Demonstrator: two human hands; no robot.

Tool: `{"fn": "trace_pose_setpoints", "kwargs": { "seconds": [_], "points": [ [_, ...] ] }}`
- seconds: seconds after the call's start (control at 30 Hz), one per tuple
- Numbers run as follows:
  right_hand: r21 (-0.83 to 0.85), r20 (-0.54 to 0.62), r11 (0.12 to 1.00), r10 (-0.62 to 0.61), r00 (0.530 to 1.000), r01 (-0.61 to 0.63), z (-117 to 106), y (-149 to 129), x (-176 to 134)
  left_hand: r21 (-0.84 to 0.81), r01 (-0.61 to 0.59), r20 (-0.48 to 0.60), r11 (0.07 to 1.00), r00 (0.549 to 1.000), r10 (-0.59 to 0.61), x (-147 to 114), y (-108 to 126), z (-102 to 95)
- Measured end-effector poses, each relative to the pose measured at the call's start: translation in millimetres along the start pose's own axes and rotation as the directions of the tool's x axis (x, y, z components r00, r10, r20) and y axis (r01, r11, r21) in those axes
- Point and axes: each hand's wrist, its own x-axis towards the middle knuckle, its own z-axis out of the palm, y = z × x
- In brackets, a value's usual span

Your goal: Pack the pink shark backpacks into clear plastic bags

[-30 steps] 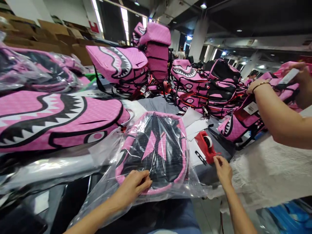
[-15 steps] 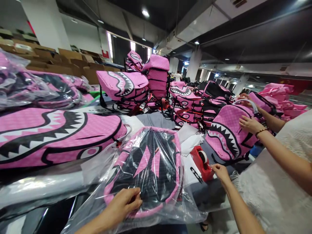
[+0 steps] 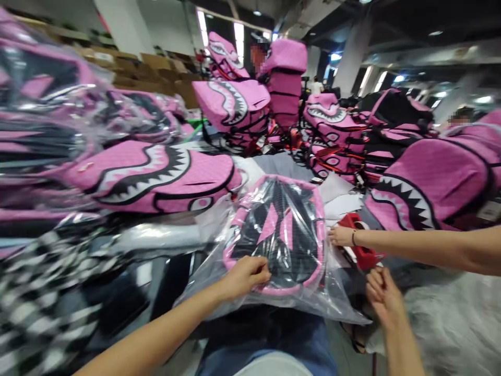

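Right, we're looking across a big workroom, its edges smearing into blur; pale columns (image 3: 121, 31) are rising to a dark ceiling with lamps, and brown cardboard boxes (image 3: 156, 68) are filling the back left. Below, the grey-topped desk (image 3: 289, 163) is mostly hiding under goods, only small patches showing. On the left, a heap of plastic-wrapped bags (image 3: 29, 73) is running out of frame, glare blotting its details. At the right, a large pink backpack (image 3: 446, 172) is baring printed teeth, its far side merging into blurred pink. Left of centre, another shark-mouth bag (image 3: 148, 175) is lying flat. Down low, a checked cloth (image 3: 39, 292) is smudging badly and leaving the picture.

Front and centre, a pink-and-black backpack (image 3: 277, 235) is lying inside a clear plastic sleeve (image 3: 340, 300), reflections streaking over its panel. White papers (image 3: 342, 206) are resting beyond it, and beside it a red tape dispenser (image 3: 364, 256) is sitting partly covered by a co-worker's hand (image 3: 340, 236) and wrist.

The left hand (image 3: 248, 274) is resting, fingers curled, on the sleeve's near part; whether it's pinching film, I can't tell. The right hand (image 3: 385, 295) is hovering just before the dispenser, fingers bent, any tape between them too blurred to make out.
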Motion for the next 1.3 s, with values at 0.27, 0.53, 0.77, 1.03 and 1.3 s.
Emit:
{"fn": "trace_pose_setpoints", "kwargs": {
  "seconds": [0.27, 0.53, 0.77, 1.03, 1.3],
  "points": [
    [-0.435, 0.877, 0.65, 0.15, 0.457, 0.623, 128.4, -74.8, -49.4, 0.093, 0.047, -0.025, 0.995, 0.999, -0.044, 0.8, 13.6, -5.0],
    [-0.654, 0.756, 0.137, 0.15, 0.637, 0.744, 176.4, -37.9, 3.3, 0.122, 0.007, -0.025, 0.992, 1.0, -0.004, 0.0, 9.5, -4.5],
    [-0.505, 0.829, 0.029, -0.263, 0.494, 0.862, 144.6, -13.8, -41.9, 0.158, 0.023, -0.033, 0.987, 0.999, -0.018, 4.2, 12.5, -2.6],
    [-0.514, 0.846, 0.032, -0.147, 0.512, 0.857, 152.7, 6.3, -43.9, 0.663, -0.308, 0.05, 0.683, 0.927, 0.371, -76.4, 22.0, -31.0],
    [-0.474, 0.866, 0.011, -0.177, 0.468, 0.881, 146.2, 9.0, -34.5, 0.295, 0.039, -0.38, 0.955, 0.922, 0.08, -158.7, -62.4, -66.7]
  ]
}}
